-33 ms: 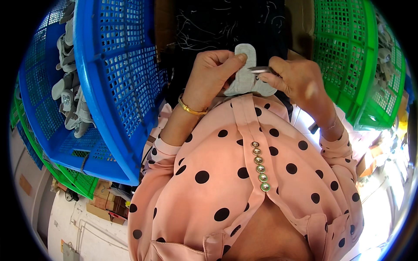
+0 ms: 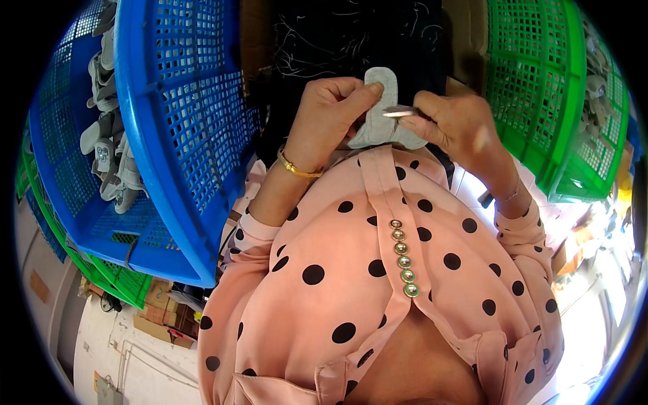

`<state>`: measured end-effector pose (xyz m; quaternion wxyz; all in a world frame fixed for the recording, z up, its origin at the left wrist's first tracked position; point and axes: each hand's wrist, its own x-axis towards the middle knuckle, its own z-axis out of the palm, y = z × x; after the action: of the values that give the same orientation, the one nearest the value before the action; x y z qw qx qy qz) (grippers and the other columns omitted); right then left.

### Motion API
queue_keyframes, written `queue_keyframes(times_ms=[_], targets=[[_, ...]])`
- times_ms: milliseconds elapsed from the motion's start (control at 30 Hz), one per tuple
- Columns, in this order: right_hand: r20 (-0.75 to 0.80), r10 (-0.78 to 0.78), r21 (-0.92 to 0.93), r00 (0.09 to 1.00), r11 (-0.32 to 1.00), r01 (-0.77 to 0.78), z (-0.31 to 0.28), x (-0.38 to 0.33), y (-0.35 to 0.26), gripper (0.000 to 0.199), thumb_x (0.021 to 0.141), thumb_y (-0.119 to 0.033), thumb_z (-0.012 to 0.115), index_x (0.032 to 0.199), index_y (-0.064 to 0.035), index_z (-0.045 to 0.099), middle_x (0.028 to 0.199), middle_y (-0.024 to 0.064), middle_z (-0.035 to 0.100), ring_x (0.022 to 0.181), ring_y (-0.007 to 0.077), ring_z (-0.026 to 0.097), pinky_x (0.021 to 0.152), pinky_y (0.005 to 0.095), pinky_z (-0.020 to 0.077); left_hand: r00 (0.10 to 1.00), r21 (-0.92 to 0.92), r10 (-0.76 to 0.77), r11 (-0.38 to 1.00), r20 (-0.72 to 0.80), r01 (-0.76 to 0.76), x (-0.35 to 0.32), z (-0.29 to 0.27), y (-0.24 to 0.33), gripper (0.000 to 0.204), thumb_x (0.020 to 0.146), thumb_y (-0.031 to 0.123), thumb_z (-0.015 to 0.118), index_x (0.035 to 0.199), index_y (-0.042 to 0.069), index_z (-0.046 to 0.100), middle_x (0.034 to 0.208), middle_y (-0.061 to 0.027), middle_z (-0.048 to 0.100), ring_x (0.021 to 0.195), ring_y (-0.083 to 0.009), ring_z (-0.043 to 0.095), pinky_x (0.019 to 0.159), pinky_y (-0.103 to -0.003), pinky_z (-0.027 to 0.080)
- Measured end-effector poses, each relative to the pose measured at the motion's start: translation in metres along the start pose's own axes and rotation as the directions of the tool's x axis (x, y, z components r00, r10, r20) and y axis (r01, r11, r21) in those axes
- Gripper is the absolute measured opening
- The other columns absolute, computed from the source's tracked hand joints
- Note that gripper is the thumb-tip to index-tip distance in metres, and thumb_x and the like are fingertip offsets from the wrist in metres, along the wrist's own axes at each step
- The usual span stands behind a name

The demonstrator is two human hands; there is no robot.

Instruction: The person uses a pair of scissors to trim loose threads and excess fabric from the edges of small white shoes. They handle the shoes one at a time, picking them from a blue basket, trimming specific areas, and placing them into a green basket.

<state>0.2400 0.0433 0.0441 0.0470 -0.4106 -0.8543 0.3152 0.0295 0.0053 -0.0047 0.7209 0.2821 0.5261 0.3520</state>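
Observation:
A light grey fabric piece (image 2: 378, 126), shaped like a small shoe upper with a rounded tongue, is held in front of my body. My left hand (image 2: 325, 116) pinches its upper part between thumb and fingers. On the other side, my right hand (image 2: 466, 123) is closed round small metal snips (image 2: 398, 111). Their bright tips point left and lie over the fabric's right side; whether they touch it I cannot tell. My right fingers hide the handle, and the fabric's lower edge rests close to my shirt.
On the left stands a blue plastic basket (image 2: 129, 118) with several grey fabric pieces (image 2: 104, 155) beyond its near wall. Green baskets (image 2: 568, 94) stand on the right, with more grey pieces. Loose white threads lie on the dark cloth (image 2: 358, 44) ahead.
My right hand has shifted slightly left, and the snips have turned a little, their tips now brighter. My left hand and the fabric piece stay in place.

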Motion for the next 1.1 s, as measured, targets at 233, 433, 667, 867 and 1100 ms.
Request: queue_keyframes(times_ms=[233,433,667,867,1100], targets=[[-0.125,-0.037,-0.103,0.991,0.994,0.024,-0.007,-0.001,0.007,0.04,0.086,-0.042,0.065,0.07,-0.0083,0.052,0.053,0.0089,0.047,0.046,0.0251,0.049,0.043,0.0345,0.0364,1.0,-0.044,0.005,0.999,-0.03,-0.006,0.002,0.002,-0.001,0.027,0.091,0.025,0.067,0.071,0.006,0.068,0.058,0.0031,0.058,0.046,-0.0016,0.046,0.042,-0.016,0.033],[-0.122,-0.221,-0.383,0.968,0.91,0.16,-0.015,0.004,0.008,0.039,0.08,-0.038,0.071,0.067,-0.0093,0.047,0.051,0.0055,0.043,0.047,0.0234,0.049,0.043,0.0333,0.0363,1.0,-0.045,-0.001,0.999,0.005,0.001,0.003,-0.001,-0.003,0.022,0.091,0.025,0.068,0.08,0.007,0.073,0.062,0.0028,0.061,0.048,-0.0016,0.05,0.043,-0.016,0.035],[-0.072,-0.262,-0.47,0.962,0.86,0.199,-0.019,0.007,0.004,0.039,0.077,-0.038,0.072,0.068,-0.0109,0.046,0.053,0.0041,0.043,0.049,0.0209,0.05,0.046,0.0322,0.0374,1.0,-0.045,0.003,0.999,-0.027,-0.004,0.0,0.004,0.001,0.027,0.09,0.024,0.068,0.069,0.005,0.069,0.057,0.003,0.057,0.045,-0.0013,0.044,0.042,-0.016,0.032],[-0.05,-0.279,-0.464,0.959,0.857,0.225,-0.021,0.009,0.002,0.038,0.079,-0.036,0.072,0.066,-0.0105,0.046,0.052,0.0059,0.042,0.048,0.0224,0.049,0.045,0.0326,0.037,1.0,-0.042,0.001,0.999,0.011,-0.001,0.0,0.002,-0.003,0.024,0.091,0.025,0.067,0.077,0.007,0.071,0.061,0.0033,0.061,0.048,-0.0009,0.049,0.043,-0.015,0.034],[-0.137,-0.104,-0.189,0.985,0.979,0.078,-0.015,0.004,0.006,0.04,0.083,-0.036,0.07,0.067,-0.0077,0.046,0.051,0.0081,0.043,0.046,0.0281,0.047,0.042,0.0361,0.035,1.0,-0.037,0.019,0.999,-0.023,-0.02,0.002,0.0,-0.004,0.023,0.091,0.025,0.067,0.078,0.007,0.072,0.061,0.0031,0.061,0.049,-0.0011,0.05,0.044,-0.016,0.035]])
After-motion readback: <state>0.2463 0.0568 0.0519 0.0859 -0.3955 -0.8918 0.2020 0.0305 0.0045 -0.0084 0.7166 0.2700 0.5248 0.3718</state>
